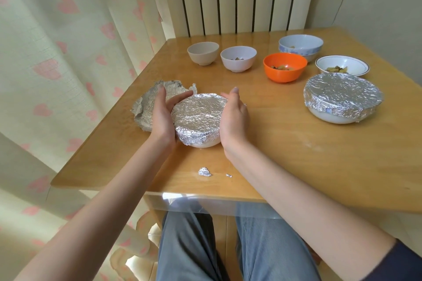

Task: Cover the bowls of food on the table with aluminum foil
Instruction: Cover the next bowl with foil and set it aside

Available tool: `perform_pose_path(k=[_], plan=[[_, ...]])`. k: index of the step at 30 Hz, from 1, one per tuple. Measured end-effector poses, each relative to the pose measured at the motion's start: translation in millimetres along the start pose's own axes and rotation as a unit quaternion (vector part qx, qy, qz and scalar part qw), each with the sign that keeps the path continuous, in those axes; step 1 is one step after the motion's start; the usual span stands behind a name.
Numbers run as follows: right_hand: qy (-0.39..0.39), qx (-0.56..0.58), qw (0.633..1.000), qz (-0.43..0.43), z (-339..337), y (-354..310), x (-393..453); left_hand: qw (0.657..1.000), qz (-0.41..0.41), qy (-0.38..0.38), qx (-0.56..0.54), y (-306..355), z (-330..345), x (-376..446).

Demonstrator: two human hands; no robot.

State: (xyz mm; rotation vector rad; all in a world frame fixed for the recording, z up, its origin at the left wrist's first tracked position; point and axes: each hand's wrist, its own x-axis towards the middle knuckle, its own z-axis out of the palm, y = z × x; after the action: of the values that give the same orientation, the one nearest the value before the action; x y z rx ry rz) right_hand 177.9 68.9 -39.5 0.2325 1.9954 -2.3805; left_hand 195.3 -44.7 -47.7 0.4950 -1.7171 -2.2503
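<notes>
Your foil-covered bowl point(198, 118) sits near the front of the wooden table point(285, 143), its white base showing under the crimped foil. Your left hand point(162, 114) and right hand point(234, 116) cup it from either side, fingers curved against the foil rim. Just behind your left hand lies a crumpled spare foil sheet point(146, 107). Two small foil scraps point(204, 171) lie in front of the bowl. To the right stands a larger covered bowl point(342, 98); behind it, five uncovered bowls, among them an orange bowl point(285, 67).
</notes>
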Motion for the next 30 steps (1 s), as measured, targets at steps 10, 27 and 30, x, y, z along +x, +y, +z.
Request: perform_pose_path(k=[10,27,30], plan=[[-0.232,0.014,0.973,0.000,-58.2,2.0,18.4,0.946,0.128,-0.218,0.204,6.9,-56.3,5.0],[-0.330,-0.199,0.917,-0.102,-57.8,24.5,21.0,0.874,0.144,-0.246,0.394,1.7,-56.3,5.3],[-0.331,-0.194,0.918,-0.103,-58.1,24.8,19.5,0.874,0.144,-0.251,0.390,1.1,-56.4,5.2]])
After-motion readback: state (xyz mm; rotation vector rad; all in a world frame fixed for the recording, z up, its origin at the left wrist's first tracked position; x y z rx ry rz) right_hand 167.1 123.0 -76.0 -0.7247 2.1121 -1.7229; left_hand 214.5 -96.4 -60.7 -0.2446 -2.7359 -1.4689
